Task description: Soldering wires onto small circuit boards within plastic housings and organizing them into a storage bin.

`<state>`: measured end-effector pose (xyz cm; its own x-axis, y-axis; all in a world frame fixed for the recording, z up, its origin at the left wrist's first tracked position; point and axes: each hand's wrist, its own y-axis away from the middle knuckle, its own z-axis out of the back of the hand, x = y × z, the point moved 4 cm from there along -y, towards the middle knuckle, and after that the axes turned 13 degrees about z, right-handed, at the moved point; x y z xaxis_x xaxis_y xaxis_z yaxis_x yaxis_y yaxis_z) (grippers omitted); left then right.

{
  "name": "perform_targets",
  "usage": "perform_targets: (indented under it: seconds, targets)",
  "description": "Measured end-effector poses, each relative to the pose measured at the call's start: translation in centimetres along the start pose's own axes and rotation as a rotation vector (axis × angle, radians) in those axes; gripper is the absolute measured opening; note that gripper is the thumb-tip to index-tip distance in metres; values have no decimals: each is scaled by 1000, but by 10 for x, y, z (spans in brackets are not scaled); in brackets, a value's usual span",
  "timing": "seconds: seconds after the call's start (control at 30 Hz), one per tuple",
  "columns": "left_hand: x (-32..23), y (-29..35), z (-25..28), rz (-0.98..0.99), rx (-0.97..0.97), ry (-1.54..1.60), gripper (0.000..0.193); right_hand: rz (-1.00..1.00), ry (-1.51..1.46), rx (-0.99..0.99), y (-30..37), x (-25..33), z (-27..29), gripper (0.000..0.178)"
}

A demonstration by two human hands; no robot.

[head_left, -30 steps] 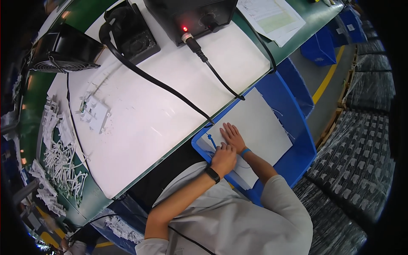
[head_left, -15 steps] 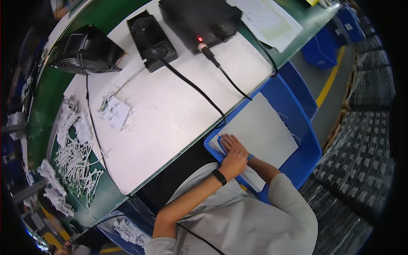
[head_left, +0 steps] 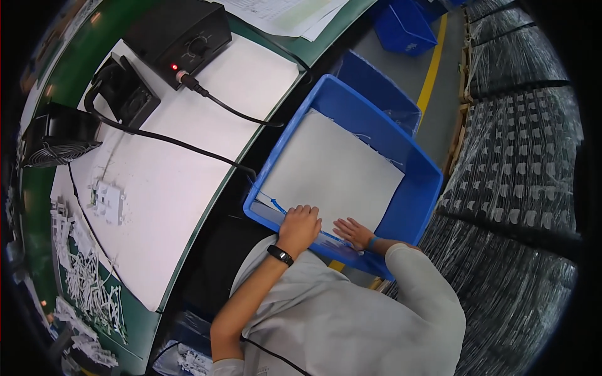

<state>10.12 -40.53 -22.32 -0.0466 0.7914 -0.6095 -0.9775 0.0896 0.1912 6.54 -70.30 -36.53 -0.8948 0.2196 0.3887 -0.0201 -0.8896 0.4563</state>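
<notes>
Apparently light and pliable, the slim blue strip [head_left: 278, 207] lies along the near edge of a pale flat sheet [head_left: 332, 169]; its exposed left end looks easiest to pinch. The left hand [head_left: 300, 227] curls over it, fingertips hidden, so I cannot tell whether they grip it. The sheet seems thin and fairly stiff, better held by its edges than its smooth face. Farther right, the right hand [head_left: 353, 234] has its fingers spread wide. A blue bin [head_left: 411, 207] holds the sheet, right of the bench [head_left: 139, 341].
</notes>
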Motion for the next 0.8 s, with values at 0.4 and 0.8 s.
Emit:
perform_targets:
  seconds: [0.4, 0.8]
  targets:
    - [1, 10, -12, -70, -106, 187, 17, 20, -403, 371, -87, -15, 27, 35]
    - [-30, 140, 184, -30, -141, 333, 34, -261, 278, 341, -161, -7, 335, 44]
